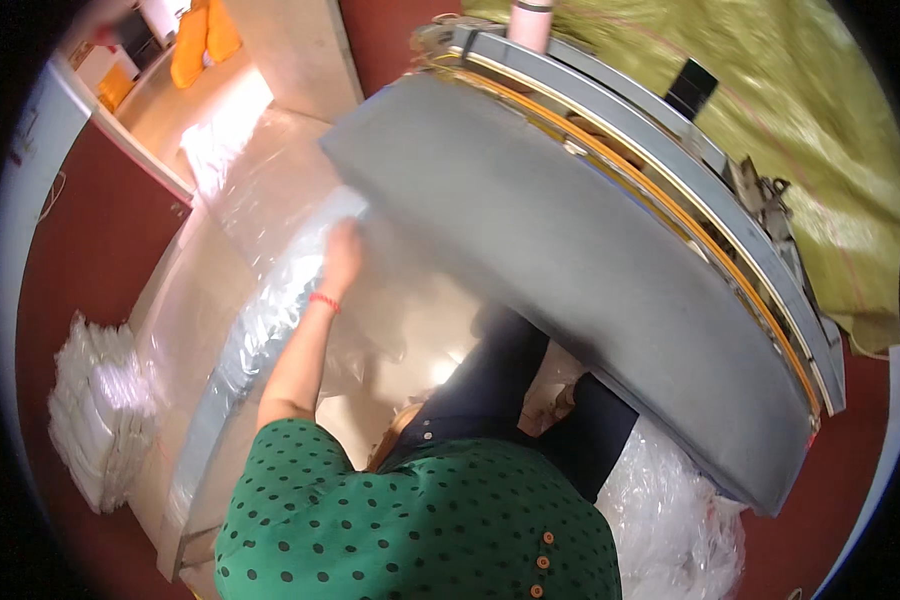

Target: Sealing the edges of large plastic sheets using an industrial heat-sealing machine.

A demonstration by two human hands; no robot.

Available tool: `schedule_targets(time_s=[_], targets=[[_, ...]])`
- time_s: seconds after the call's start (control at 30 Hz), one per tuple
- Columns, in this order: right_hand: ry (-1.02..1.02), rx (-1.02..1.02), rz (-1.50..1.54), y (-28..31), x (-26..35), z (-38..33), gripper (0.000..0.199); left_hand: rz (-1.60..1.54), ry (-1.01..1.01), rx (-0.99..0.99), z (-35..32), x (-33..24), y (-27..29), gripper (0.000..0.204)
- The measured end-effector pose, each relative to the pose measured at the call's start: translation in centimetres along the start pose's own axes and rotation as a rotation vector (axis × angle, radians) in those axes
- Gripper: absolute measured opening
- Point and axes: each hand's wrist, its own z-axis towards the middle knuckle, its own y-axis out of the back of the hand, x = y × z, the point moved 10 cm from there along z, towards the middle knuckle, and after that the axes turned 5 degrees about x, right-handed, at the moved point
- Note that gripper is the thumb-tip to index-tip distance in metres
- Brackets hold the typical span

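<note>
My left hand (343,255), with a red bracelet at its wrist, reaches forward over the left side. Its fingers are smeared by motion, so I cannot make out whether they hold anything. Right beside it runs a long strip of clear plastic film (260,325) over a grey-blue narrow surface. A wider sheet of clear film (270,180) spreads beyond that. In front of me stands a long grey work surface (560,250), its near left edge close to my hand. My right hand is out of the picture.
Metal rails with an orange strip (660,200) line the far side of the work surface. A pink cylinder (530,28) and a black phone-like object (691,88) rest there. Folded clear plastic (100,420) lies at left, crumpled plastic (670,510) at lower right. Yellow-green sheeting (820,150) covers the back.
</note>
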Motion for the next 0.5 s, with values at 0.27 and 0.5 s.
schedule_targets(time_s=[0.27, 0.5], targets=[[-0.011, -0.150, -0.024, 3.0, 0.3, 7.3, 0.039, 0.412, 0.299, 0.163, -3.6, 11.6, 4.6, 0.015], [0.401, 0.246, 0.244, -6.4, 34.9, 1.8, 0.035, -0.161, 0.255, -0.169, -8.5, 6.3, 12.4, 0.007]])
